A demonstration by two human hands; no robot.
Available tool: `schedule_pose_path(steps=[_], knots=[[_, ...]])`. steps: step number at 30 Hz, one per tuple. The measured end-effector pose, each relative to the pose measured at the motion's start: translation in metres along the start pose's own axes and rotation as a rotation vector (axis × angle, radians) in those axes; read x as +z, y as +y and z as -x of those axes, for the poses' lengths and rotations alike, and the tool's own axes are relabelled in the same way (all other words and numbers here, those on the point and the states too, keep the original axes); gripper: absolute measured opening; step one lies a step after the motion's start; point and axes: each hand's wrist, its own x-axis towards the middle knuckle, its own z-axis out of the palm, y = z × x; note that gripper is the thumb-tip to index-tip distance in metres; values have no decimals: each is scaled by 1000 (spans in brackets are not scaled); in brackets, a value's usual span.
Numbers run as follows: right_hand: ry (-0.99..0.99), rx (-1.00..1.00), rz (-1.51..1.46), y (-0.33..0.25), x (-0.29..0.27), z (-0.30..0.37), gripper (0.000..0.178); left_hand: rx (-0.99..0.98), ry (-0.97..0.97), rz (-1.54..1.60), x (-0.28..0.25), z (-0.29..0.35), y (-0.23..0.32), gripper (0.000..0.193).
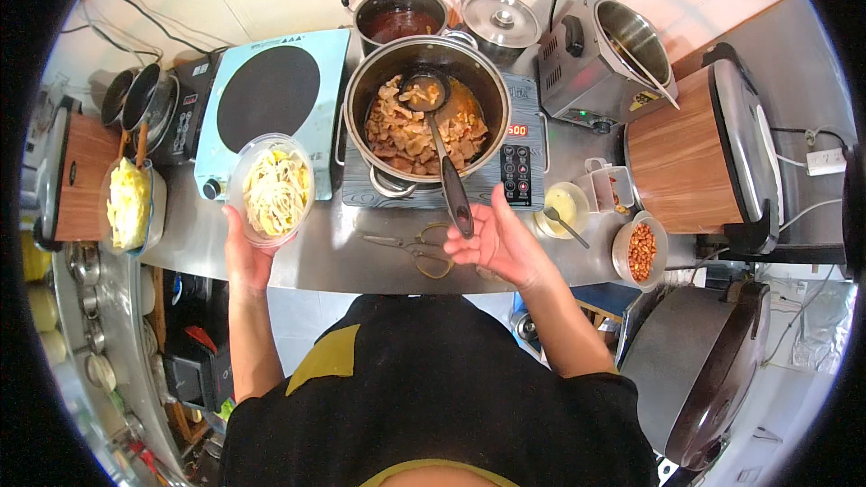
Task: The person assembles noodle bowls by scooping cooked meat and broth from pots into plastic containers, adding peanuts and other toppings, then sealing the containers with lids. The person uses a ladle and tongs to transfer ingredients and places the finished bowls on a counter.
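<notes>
My left hand [245, 250] holds up a clear round plastic bowl [233, 188] filled with pale noodle-like strands [276, 182], its fingers mostly hidden beneath. A large steel pot [355, 131] of brown sliced meat [402, 133] in sauce stands just ahead. Inside it rests a ladle [443, 149] with some food in its bowl, its black handle leaning over the near rim. Beside the handle's end is my right hand [501, 241], palm up with fingers and thumb apart, gripping nothing. Scissors [431, 259] with yellowish handles lie on the steel counter between my hands.
The pot sits on an induction cooker [516, 171]; a pale blue cooker [209, 149] stands left. Behind are a red-brown sauce pot [363, 16] and a lidded pot [502, 20]. At right are a steel fryer [577, 81], a bowl with a spoon [547, 227] and a peanut bowl [621, 257].
</notes>
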Motion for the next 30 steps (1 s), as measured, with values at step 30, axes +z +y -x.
schedule_pose_path(steps=[30], knots=[[189, -107, 603, -75, 35, 43, 39, 95, -159, 65, 60, -43, 1, 75]])
